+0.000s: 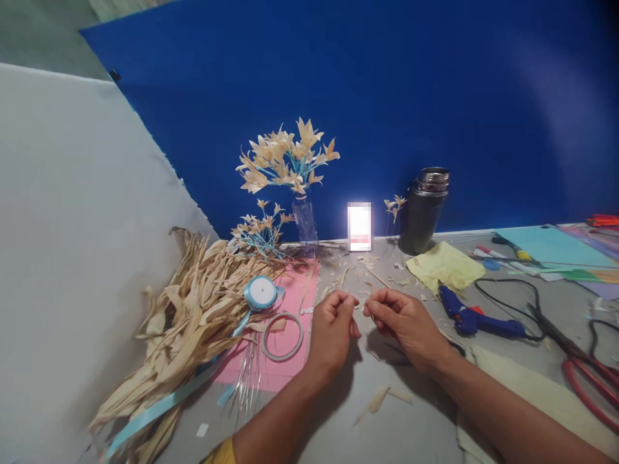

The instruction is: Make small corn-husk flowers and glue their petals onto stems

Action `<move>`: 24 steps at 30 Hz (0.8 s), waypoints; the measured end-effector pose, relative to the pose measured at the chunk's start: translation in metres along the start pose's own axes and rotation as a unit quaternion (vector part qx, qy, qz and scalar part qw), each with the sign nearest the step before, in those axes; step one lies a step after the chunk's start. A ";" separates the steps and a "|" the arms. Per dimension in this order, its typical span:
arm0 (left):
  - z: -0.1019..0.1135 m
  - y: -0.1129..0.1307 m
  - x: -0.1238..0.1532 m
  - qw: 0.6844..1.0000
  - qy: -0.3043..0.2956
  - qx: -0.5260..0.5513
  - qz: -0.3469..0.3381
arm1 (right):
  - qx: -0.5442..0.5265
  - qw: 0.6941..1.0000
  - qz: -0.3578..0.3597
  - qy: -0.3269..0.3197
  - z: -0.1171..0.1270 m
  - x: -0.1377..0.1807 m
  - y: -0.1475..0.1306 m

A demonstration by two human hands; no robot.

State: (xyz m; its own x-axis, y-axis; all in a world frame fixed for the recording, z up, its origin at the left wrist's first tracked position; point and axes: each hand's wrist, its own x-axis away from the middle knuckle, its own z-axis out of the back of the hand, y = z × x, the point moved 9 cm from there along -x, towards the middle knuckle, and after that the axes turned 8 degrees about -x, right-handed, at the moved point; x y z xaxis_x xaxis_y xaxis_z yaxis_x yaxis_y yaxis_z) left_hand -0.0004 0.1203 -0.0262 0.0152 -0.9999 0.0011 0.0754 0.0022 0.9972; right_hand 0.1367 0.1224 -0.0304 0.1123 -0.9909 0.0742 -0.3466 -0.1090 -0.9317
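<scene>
My left hand (334,332) and my right hand (405,327) are close together above the middle of the table, a small gap between their fingertips. Thumb and fingers are pinched on both. Something thin and pale may be in the right pinch, but it is too small to name; what the left fingers hold is hidden. Dry husk scraps (382,399) lie on the table below the hands. Left of my left hand are a grey tape ring (283,356), a roll of blue ribbon (262,293) and a pink sheet (290,367).
Dried husks (188,322) are heaped at the left, beside silvery wires (250,377). Pale husk flowers (290,151) stand in a clear bottle (304,222). A bright phone-like screen (359,225) and dark flask (423,212) are behind. A blue glue gun (478,316) and red-handled scissors (587,377) lie right.
</scene>
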 end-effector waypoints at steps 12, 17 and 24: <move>-0.024 -0.014 0.006 0.958 -0.100 0.236 0.130 | -0.071 0.996 -0.020 -0.043 -0.008 -0.001 0.006; -0.019 -0.013 0.004 0.961 -0.076 0.239 0.118 | 0.011 0.997 -0.035 -0.068 -0.009 -0.003 0.010; 0.012 0.002 -0.019 0.979 0.016 0.191 0.068 | 0.490 0.870 0.025 -0.049 0.027 -0.033 -0.018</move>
State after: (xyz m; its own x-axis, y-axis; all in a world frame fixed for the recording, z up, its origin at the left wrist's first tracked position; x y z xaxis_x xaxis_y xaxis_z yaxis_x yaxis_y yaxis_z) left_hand -0.0130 0.1389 -0.0235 0.0303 -0.9897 0.1402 -0.3085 0.1242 0.9431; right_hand 0.1645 0.1590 -0.0259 0.2143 -0.9760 0.0394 0.6019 0.1002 -0.7922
